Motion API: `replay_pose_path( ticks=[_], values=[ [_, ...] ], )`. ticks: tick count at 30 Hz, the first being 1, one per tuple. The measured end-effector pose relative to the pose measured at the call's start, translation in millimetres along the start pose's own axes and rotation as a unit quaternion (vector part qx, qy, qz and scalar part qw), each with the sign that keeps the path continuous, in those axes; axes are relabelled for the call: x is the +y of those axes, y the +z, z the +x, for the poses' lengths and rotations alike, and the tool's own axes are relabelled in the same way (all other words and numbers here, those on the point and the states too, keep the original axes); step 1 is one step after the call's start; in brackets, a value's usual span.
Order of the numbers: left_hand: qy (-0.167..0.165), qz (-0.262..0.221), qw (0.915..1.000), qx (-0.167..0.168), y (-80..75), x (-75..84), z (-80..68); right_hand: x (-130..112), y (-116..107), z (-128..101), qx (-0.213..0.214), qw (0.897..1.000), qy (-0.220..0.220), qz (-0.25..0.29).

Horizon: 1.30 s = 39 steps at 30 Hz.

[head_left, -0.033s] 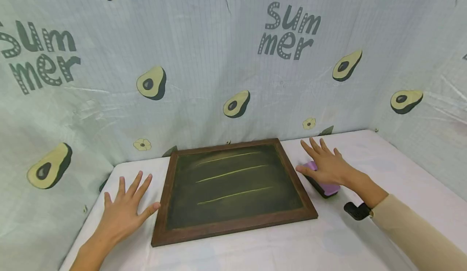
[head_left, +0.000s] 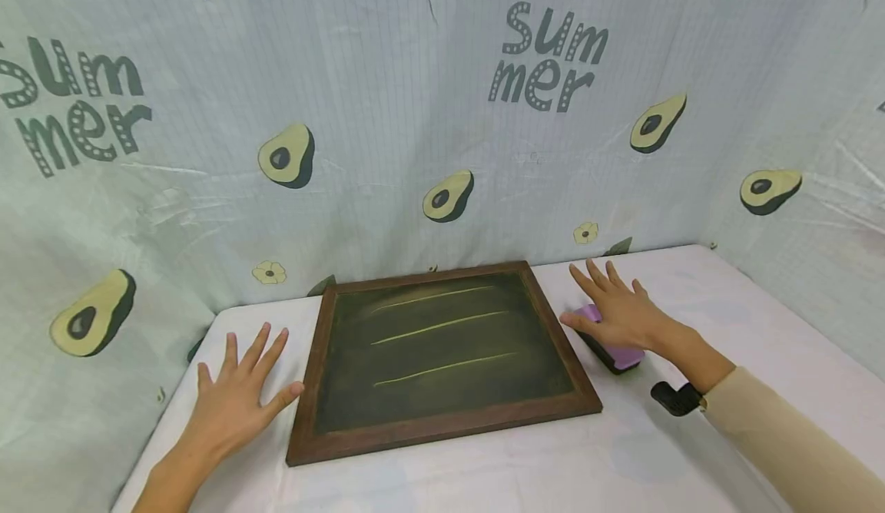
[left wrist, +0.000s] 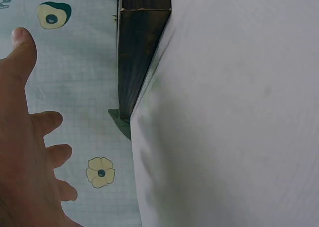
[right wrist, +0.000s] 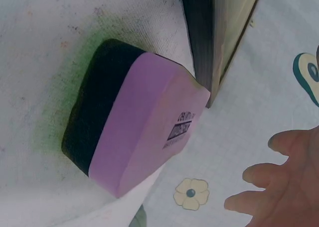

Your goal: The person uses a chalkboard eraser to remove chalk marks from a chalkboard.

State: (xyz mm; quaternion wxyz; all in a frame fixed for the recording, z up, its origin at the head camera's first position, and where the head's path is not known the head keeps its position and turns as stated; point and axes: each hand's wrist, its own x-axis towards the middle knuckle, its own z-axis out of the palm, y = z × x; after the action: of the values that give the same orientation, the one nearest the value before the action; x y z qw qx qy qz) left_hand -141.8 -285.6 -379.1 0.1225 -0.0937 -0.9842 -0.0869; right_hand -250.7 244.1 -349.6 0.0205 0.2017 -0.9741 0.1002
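Note:
A wood-framed chalkboard (head_left: 442, 359) lies flat on the white table and carries three yellow chalk strokes. My left hand (head_left: 238, 390) rests flat on the cloth just left of the frame, fingers spread and holding nothing. The left wrist view shows that hand (left wrist: 25, 152) beside the frame's edge (left wrist: 137, 53). A purple eraser (head_left: 618, 355) with a black felt base sits right of the board. My right hand (head_left: 618, 313) is spread over it with straight fingers. In the right wrist view the eraser (right wrist: 144, 122) lies uncovered, with the fingers (right wrist: 279, 187) extended away from it. Whether the palm touches it cannot be told.
Cloth printed with avocados and the word "Summer" (head_left: 553, 60) walls the table at the back and both sides. A black wrist strap (head_left: 674, 399) sits on my right forearm. White tablecloth (head_left: 747, 321) extends right of the eraser and in front of the board.

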Motion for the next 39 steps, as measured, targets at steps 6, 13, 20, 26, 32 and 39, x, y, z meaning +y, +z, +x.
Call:
replay_pose_path(
  ticks=[6,13,20,26,32,39],
  values=[
    [-0.012,-0.013,0.9996,-0.021,5.2,1.0,-1.8,-0.1,2.7,-0.7,-0.008,1.000,0.004,-0.007],
    [-0.018,-0.042,0.9984,-0.033,6.5,1.3,-4.3,4.3,6.6,-6.6,-0.009,1.000,0.013,0.012],
    [-0.013,-0.063,0.9971,-0.040,7.1,4.0,2.8,10.2,6.2,-12.4,0.001,0.999,0.017,0.033],
    [-0.007,-0.088,0.9945,-0.056,10.9,11.0,6.6,13.8,7.9,-14.1,-0.006,0.999,0.024,0.045],
    [-0.002,-0.103,0.9932,-0.053,10.6,11.0,9.7,16.8,13.5,-14.6,-0.016,0.999,0.020,0.048],
    [0.005,-0.133,0.9893,-0.061,19.0,9.4,14.5,19.9,16.6,-20.2,-0.033,0.998,0.015,0.052]
  ],
)
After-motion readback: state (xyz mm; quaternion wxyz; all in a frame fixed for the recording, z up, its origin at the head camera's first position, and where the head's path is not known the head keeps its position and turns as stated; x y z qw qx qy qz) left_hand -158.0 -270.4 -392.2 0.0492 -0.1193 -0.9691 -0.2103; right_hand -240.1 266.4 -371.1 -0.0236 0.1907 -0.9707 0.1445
